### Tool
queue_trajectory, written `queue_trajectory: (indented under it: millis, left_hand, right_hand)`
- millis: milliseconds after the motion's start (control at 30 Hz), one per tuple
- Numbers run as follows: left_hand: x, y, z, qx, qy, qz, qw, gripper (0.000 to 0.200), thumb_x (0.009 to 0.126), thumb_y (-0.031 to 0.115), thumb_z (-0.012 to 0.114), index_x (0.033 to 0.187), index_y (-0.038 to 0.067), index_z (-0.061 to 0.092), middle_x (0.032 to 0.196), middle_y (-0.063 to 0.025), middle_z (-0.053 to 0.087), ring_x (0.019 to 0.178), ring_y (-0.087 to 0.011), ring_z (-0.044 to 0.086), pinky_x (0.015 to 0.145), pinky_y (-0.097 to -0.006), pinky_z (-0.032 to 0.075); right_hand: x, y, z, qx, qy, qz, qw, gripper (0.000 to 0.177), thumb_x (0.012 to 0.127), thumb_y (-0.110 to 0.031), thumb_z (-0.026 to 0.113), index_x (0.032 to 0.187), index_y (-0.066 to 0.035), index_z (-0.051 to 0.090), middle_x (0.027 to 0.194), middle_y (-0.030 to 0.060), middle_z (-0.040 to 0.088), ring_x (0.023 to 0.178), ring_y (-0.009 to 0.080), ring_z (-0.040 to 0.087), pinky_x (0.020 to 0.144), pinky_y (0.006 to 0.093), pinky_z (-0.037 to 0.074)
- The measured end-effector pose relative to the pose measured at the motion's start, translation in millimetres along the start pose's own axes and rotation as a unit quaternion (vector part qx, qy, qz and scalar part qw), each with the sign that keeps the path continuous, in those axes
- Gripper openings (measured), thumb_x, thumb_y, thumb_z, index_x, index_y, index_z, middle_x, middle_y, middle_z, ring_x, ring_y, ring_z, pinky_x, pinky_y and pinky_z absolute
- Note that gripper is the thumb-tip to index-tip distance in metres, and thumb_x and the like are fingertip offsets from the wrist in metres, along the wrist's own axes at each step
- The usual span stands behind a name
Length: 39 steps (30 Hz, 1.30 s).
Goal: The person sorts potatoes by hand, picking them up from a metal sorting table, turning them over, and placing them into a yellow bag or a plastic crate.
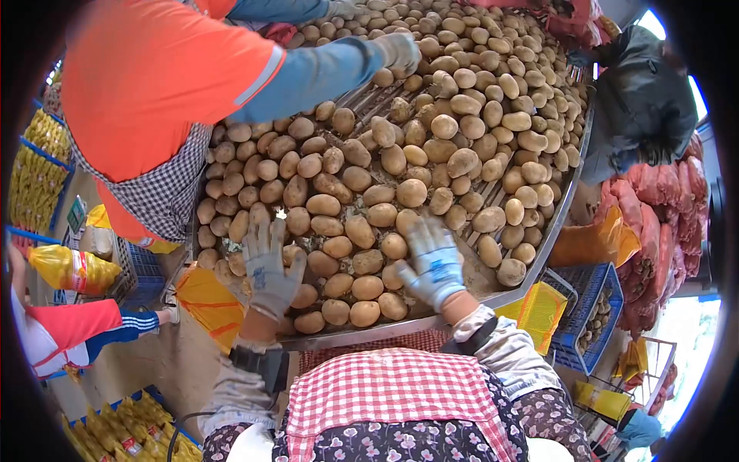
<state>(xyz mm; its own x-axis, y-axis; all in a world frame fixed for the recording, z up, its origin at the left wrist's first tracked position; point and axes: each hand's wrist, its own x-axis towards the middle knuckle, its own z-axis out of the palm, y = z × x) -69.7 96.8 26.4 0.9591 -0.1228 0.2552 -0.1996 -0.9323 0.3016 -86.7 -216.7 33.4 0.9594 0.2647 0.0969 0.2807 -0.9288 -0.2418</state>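
Many potatoes point(366, 288) cover a metal-edged sorting table point(539, 269). My left hand point(272, 269), in a pale work glove, lies over potatoes near the table's front left with its fingers stretched out. In a similar glove with blue print, my right hand point(434, 263) is spread at the front right, its fingertips touching or just beside potatoes. Between the two hands sits a loose group of potatoes. Neither hand grips anything that I can see.
Across the left side, a co-worker's gloved hand point(399, 52) reaches over the potatoes. Red mesh sacks point(654, 231) are stacked at the right, near a blue crate point(566, 331) and a yellow basket point(542, 314). Yellow bags point(123, 427) fill crates at the lower left.
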Motion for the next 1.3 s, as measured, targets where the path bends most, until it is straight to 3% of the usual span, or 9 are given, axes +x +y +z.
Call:
queue_trajectory:
  millis: [133, 233, 533, 667, 800, 867, 933, 1033, 1300]
  left_hand:
    - [-35.6, 15.2, -13.2, -0.004, -0.1, 0.018, 0.995, 0.073, 0.085, 0.04, 0.059, 0.147, 0.012, 0.034, 0.15, -0.0207, 0.03, 0.139, -0.0426, 0.024, 0.113, -0.0552, 0.014]
    - [-36.4, 13.5, -3.5, -0.065, -0.1, 0.013, 0.993, 0.075, 0.083, 0.03, 0.062, 0.148, 0.008, 0.032, 0.152, -0.0212, 0.027, 0.139, -0.044, 0.023, 0.114, -0.0537, 0.015]
    - [62.9, 49.0, 16.1, -0.089, -0.11, 0.138, 0.98, 0.076, 0.083, 0.043, 0.061, 0.148, 0.013, 0.034, 0.152, -0.0197, 0.027, 0.142, -0.0399, 0.021, 0.115, -0.0541, 0.013]
    - [136.5, 41.3, 44.6, -0.008, -0.047, 0.118, 0.992, 0.074, 0.085, 0.046, 0.057, 0.148, 0.014, 0.035, 0.153, -0.0204, 0.027, 0.143, -0.0391, 0.019, 0.116, -0.0534, 0.01]
    - [144.5, 54.9, 69.1, 0.031, -0.075, 0.139, 0.987, 0.081, 0.084, 0.052, 0.057, 0.148, 0.01, 0.031, 0.156, -0.021, 0.018, 0.144, -0.0434, 0.011, 0.114, -0.0588, 0.002]
    - [128.2, 59.6, 63.1, -0.002, -0.143, 0.198, 0.97, 0.084, 0.082, 0.051, 0.059, 0.148, 0.008, 0.03, 0.154, -0.0264, 0.016, 0.144, -0.0442, 0.009, 0.114, -0.0584, 0.004]
    - [109.3, 63.6, 46.9, -0.048, -0.192, 0.234, 0.952, 0.083, 0.08, 0.051, 0.06, 0.147, 0.008, 0.034, 0.154, -0.0261, 0.016, 0.144, -0.0445, 0.009, 0.115, -0.0569, 0.007]
    - [89.5, 63.9, 36.2, -0.072, -0.211, 0.253, 0.941, 0.075, 0.078, 0.055, 0.061, 0.135, 0.007, 0.051, 0.154, -0.021, 0.022, 0.142, -0.0412, 0.02, 0.116, -0.054, 0.013]
    - [116.4, 55.4, 36.3, -0.128, -0.087, 0.225, 0.962, 0.067, 0.079, 0.037, 0.066, 0.136, 0.008, 0.049, 0.146, -0.02, 0.036, 0.135, -0.0405, 0.032, 0.112, -0.0551, 0.021]
  right_hand:
    - [19.3, -45.0, -2.8, 0.073, -0.035, -0.171, 0.982, 0.049, 0.083, -0.041, 0.059, 0.121, -0.011, 0.055, 0.137, 0.0191, 0.045, 0.13, 0.039, 0.039, 0.107, 0.0509, 0.031]
    - [73.6, -3.2, -11.5, 0.075, 0.15, -0.019, 0.986, 0.036, 0.079, -0.029, 0.065, 0.109, -0.01, 0.059, 0.114, 0.0148, 0.055, 0.101, 0.0342, 0.056, 0.088, 0.0478, 0.043]
    - [110.2, 24.9, -16.6, 0.163, -0.079, 0.2, 0.963, 0.06, 0.082, -0.04, 0.068, 0.129, -0.007, 0.05, 0.117, 0.0199, 0.059, 0.107, 0.0303, 0.061, 0.086, 0.041, 0.051]
    - [85.7, 48.6, -17.2, 0.883, 0.044, 0.249, 0.394, 0.051, 0.088, -0.041, 0.057, 0.12, -0.002, 0.056, 0.113, 0.0187, 0.063, 0.1, 0.033, 0.063, 0.087, 0.0482, 0.052]
    - [90.5, 53.3, -53.6, 0.936, 0.023, 0.243, 0.254, 0.046, 0.09, -0.038, 0.054, 0.118, -0.001, 0.057, 0.108, 0.0204, 0.065, 0.095, 0.0345, 0.065, 0.084, 0.0449, 0.053]
    - [94.9, 77.9, -57.3, 0.93, 0.061, 0.224, 0.284, 0.038, 0.093, -0.033, 0.052, 0.11, -0.001, 0.061, 0.101, 0.0199, 0.067, 0.092, 0.032, 0.066, 0.08, 0.0364, 0.055]
    - [116.0, 108.0, -76.9, 0.642, 0.157, 0.138, 0.738, 0.033, 0.095, -0.031, 0.053, 0.106, -0.002, 0.062, 0.093, 0.0175, 0.067, 0.079, 0.0299, 0.067, 0.066, 0.0357, 0.056]
    - [173.6, 126.1, -97.5, 0.277, 0.043, 0.282, 0.918, 0.037, 0.091, -0.034, 0.056, 0.118, -0.01, 0.061, 0.11, 0.0173, 0.066, 0.1, 0.0308, 0.065, 0.083, 0.0388, 0.053]
    - [247.9, 99.8, -78.9, -0.087, -0.288, 0.268, 0.915, 0.067, 0.081, -0.042, 0.062, 0.139, -0.014, 0.044, 0.123, 0.0137, 0.063, 0.114, 0.0305, 0.06, 0.095, 0.0431, 0.048]
